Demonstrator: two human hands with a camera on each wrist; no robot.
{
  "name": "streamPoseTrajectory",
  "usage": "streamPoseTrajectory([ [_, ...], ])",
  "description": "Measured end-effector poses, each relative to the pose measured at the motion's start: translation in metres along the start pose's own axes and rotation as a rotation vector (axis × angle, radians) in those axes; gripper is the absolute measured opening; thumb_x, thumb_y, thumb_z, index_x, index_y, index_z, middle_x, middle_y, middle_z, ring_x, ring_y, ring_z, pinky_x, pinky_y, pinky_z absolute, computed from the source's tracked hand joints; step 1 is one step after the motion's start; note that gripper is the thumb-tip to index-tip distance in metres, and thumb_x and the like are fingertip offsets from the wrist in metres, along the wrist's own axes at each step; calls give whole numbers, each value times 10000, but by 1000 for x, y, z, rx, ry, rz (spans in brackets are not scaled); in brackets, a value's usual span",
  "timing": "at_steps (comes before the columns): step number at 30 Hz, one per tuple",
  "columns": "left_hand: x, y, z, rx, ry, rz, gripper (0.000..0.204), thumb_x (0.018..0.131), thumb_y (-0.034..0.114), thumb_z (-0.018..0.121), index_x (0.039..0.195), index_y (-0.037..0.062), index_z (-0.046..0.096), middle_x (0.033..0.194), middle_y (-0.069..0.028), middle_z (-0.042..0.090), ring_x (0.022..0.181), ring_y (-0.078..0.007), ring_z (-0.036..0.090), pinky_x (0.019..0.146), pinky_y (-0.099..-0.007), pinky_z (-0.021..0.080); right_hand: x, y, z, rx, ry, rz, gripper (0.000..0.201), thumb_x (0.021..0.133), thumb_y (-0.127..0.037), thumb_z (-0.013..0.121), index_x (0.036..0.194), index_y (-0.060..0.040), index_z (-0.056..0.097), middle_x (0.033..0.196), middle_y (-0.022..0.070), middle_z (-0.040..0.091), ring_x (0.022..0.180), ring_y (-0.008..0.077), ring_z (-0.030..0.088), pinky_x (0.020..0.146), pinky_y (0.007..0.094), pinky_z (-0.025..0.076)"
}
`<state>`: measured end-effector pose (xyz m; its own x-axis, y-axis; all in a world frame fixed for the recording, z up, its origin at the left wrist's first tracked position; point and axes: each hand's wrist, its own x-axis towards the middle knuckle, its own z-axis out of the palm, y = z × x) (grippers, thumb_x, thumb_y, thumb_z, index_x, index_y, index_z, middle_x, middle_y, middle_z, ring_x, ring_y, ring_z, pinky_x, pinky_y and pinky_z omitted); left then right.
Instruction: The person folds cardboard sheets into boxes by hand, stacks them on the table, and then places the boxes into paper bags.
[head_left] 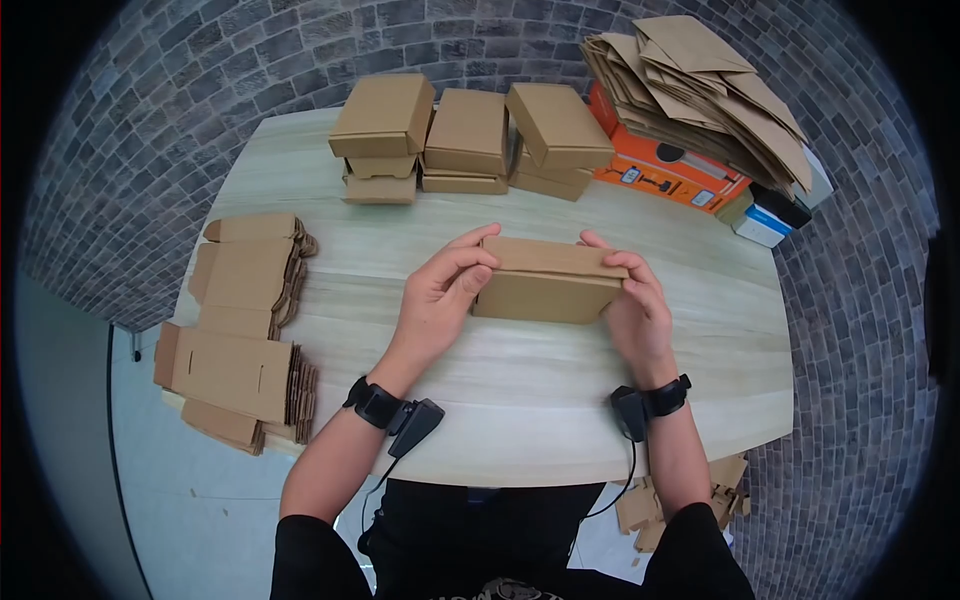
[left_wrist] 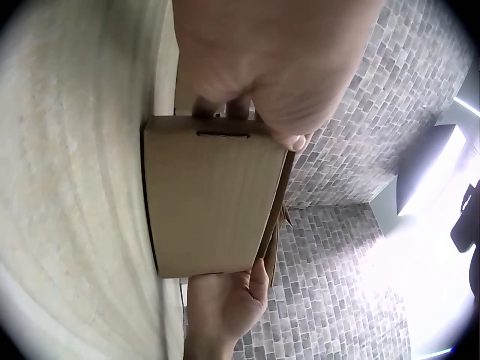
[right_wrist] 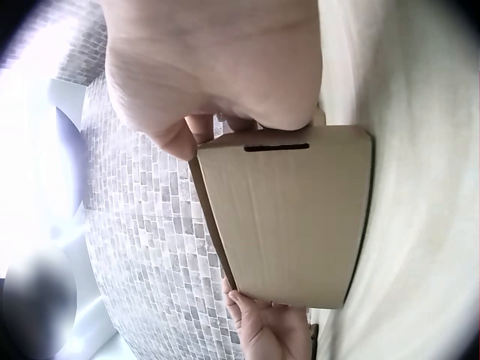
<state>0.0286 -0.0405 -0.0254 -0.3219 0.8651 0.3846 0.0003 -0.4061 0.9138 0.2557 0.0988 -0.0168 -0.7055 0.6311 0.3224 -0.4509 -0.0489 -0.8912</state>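
Note:
A brown cardboard box (head_left: 545, 298) stands on its long side near the middle of the table, its top flap folded over the upper edge. My left hand (head_left: 440, 295) grips its left end, thumb at the upper corner and fingers round the side. At the opposite end my right hand (head_left: 645, 315) holds the box, fingers at the top corner. In the left wrist view a narrow slot shows in the box wall (left_wrist: 217, 199) close under the left hand. A similar slot appears on the box (right_wrist: 289, 217) beside the right hand in the right wrist view.
Folded boxes (head_left: 466, 130) stand stacked along the back. Flat cardboard blanks (head_left: 235, 375) lie in piles at the left edge. Brown paper bags or sheets (head_left: 700, 85) top an orange box (head_left: 660, 170) at the back right. Cardboard pieces (head_left: 640, 510) lie on the floor.

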Motion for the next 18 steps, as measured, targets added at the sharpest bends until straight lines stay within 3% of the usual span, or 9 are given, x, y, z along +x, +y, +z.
streamPoseTrajectory([
  [3, 0, -4, 0, 57, -11, -42, 206, 959, 95, 618, 1157, 43, 602, 1425, -180, 504, 1279, -226, 500, 1070, -343, 400, 1, 8, -6, 116, -18, 6, 244, 935, -246, 504, 1073, -56, 572, 1476, 262, 406, 1355, 348, 403, 1128, 461, 287],
  [6, 1, -6, 1, -119, -58, -6, 256, 914, -20, 630, 1156, 45, 583, 1460, -193, 459, 1275, -214, 498, 1045, -333, 423, 1, 7, 4, 122, 58, 4, 169, 910, -207, 517, 988, -68, 572, 1458, 264, 431, 1339, 344, 423, 1124, 451, 294],
  [9, 4, -5, 0, -166, -101, -114, 342, 866, -111, 619, 1152, 56, 532, 1490, -192, 416, 1263, -199, 501, 1022, -321, 442, 1, 12, 0, 25, 107, 10, 126, 896, -167, 511, 955, -72, 571, 1431, 259, 466, 1322, 351, 442, 1123, 449, 299],
  [11, 4, -5, 0, -181, -140, -141, 350, 854, -108, 626, 1112, 72, 475, 1374, -136, 504, 1179, -172, 534, 981, -312, 466, 1, 15, -4, 77, 83, -7, 111, 900, -154, 504, 940, -73, 570, 1416, 259, 481, 1314, 351, 450, 1122, 446, 302],
  [12, 3, -6, 0, -165, -146, -132, 350, 854, -108, 626, 1112, 72, 475, 1374, -136, 504, 1179, -172, 534, 981, -312, 466, 1, 16, -7, 129, 60, -18, 99, 904, -141, 497, 925, -75, 568, 1402, 259, 497, 1306, 350, 459, 1121, 443, 304],
  [14, 2, -9, -1, -101, -161, -195, 363, 841, -99, 646, 1079, 86, 443, 1180, -58, 539, 1084, -138, 543, 917, -302, 488, 2, 19, -13, 126, 29, -42, 136, 908, -163, 496, 955, -68, 582, 1421, 251, 479, 1305, 344, 459, 1121, 443, 306],
  [16, 3, 0, 2, -59, -158, -203, 364, 837, -95, 653, 1071, 88, 442, 1122, -38, 525, 1052, -129, 543, 890, -300, 491, 1, 17, -11, 126, 5, -77, 176, 911, -185, 495, 985, -61, 595, 1441, 244, 461, 1304, 339, 460, 1121, 443, 308],
  [18, 1, 5, 0, -2, -143, -256, 375, 825, -91, 669, 1064, 97, 448, 1077, -18, 518, 1011, -121, 550, 847, -294, 493, 0, 9, -5, 326, 142, 29, 296, 911, -236, 490, 1121, -54, 594, 1462, 203, 448, 1292, 307, 471, 1100, 427, 333],
])
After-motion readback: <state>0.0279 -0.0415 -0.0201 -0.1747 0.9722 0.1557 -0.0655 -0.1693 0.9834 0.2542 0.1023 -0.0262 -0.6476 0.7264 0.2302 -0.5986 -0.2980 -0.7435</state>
